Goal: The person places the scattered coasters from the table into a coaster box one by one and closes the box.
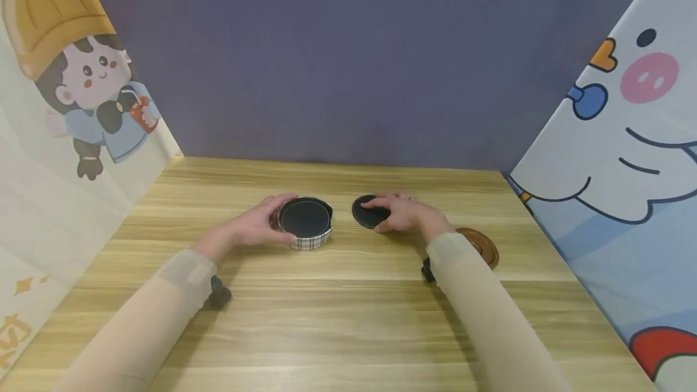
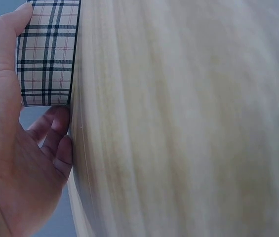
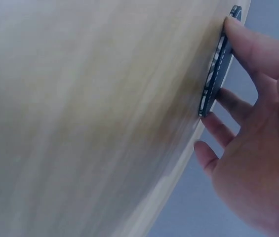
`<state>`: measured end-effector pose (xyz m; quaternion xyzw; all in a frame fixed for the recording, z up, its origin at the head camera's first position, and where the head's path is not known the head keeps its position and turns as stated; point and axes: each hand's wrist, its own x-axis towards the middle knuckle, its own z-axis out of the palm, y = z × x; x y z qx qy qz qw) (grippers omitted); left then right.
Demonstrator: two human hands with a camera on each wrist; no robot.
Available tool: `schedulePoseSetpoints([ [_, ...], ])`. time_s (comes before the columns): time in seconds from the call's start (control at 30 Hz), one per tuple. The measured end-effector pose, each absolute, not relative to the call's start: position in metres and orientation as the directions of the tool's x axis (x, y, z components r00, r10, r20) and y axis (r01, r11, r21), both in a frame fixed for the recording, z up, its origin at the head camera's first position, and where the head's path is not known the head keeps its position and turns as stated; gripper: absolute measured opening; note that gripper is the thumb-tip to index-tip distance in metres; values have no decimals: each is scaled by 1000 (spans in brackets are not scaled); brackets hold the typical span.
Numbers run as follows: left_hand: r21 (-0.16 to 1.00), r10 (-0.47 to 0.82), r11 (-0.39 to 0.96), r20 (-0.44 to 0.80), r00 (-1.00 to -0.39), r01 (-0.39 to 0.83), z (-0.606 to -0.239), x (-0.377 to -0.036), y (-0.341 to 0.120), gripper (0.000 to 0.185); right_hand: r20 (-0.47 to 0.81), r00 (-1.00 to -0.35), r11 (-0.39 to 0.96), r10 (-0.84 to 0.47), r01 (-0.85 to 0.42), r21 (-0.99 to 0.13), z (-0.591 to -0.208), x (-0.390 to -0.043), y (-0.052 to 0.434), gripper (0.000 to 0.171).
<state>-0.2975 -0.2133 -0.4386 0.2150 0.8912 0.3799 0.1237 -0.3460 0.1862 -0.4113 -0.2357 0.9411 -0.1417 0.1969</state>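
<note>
Relation | I see flat round black lid [image 1: 370, 213] just right of round plaid-sided tin [image 1: 306, 223] | right hand [image 1: 405, 213] pinches lid | left hand [image 1: 255, 227] grips tin

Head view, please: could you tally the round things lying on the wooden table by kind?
Plaid round holder, gripped by left hand: 1
Black coasters (one in the holder, one under right hand at): 2
Brown disc: 1
Total: 4
</note>
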Motion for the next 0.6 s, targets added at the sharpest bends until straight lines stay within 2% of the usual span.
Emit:
schedulePoseSetpoints([
  [0.4,733,475,618,-57,-878,286,-437,-298,-214,112,-321,-753,812,-574,-473,-342,-409,-320,192,68],
  [0.6,725,474,625,-58,-879,289,-438,-299,-214,111,-296,-754,802,-586,-487,-347,-409,-309,194,72],
])
